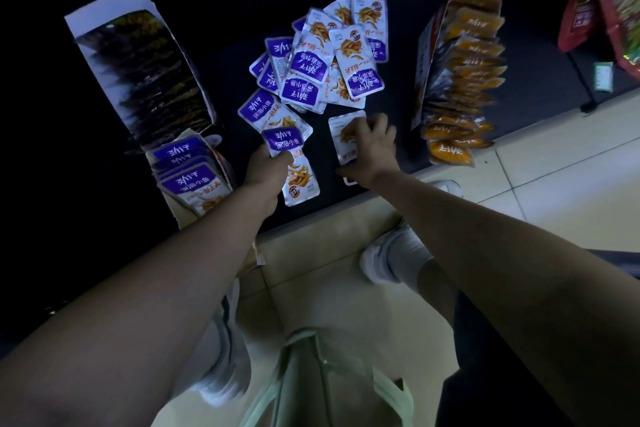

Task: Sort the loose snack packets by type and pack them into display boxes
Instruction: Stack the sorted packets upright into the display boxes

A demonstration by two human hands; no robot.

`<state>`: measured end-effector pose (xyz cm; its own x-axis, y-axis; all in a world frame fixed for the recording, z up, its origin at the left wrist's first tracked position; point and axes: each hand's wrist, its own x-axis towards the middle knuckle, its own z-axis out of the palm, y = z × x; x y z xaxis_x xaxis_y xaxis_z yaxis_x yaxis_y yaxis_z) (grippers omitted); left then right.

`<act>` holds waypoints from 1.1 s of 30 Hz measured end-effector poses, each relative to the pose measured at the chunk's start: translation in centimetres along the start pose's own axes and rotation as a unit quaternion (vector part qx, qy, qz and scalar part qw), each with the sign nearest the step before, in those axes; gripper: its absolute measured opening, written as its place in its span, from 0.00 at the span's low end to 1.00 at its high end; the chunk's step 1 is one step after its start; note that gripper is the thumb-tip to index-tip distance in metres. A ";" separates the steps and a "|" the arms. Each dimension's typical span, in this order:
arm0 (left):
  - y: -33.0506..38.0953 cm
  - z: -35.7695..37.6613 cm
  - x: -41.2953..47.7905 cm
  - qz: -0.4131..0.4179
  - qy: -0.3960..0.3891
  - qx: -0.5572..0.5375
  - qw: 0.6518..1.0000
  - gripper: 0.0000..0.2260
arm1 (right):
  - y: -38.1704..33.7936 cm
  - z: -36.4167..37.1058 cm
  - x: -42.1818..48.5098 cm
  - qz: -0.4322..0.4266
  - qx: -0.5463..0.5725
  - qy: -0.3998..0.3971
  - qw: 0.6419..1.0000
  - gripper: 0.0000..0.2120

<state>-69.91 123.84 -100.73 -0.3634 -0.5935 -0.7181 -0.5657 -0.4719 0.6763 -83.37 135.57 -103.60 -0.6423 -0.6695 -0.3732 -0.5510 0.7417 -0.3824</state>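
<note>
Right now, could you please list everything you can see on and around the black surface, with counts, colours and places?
purple-and-silver foil snack packets: over a dozen, loose overlapping pile, middle of the black surface
long white cardboard display box: one, holding dark packets, far left
tan cardboard display box: one, holding purple packets, near left
orange-packet display box: one, filled, right
large red and green bags: several, upper right
pale green carrier bag: one, on the beige floor
white shoes: two, on the floor
left hand: grips a purple-labelled packet
right hand: fingers curled on a plain silver packet
</note>
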 end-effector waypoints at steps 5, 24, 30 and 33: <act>0.4 -0.3 -0.7 0.012 0.017 0.022 1.000 0.11 | -0.1 -1.4 -0.1 0.005 0.202 -0.035 0.979 0.38; 4.3 -5.7 -9.2 -0.036 -0.110 -0.034 0.993 0.08 | -6.7 -10.6 -9.3 -0.177 0.250 -0.265 0.914 0.36; 3.6 -8.7 -10.6 -0.020 -0.092 -0.067 0.993 0.09 | -8.4 -11.0 -10.5 -0.127 0.245 -0.045 0.960 0.36; 3.1 -9.8 -11.8 -0.015 -0.088 -0.058 0.994 0.07 | -10.1 -11.1 -11.3 0.114 0.508 -0.138 0.842 0.17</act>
<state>-60.14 123.01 -88.59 -0.4777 -0.4594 -0.7488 -0.4925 -0.5658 0.6613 -76.47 136.13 -86.17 -0.4443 -0.6020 -0.6634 0.4008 0.5287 -0.7482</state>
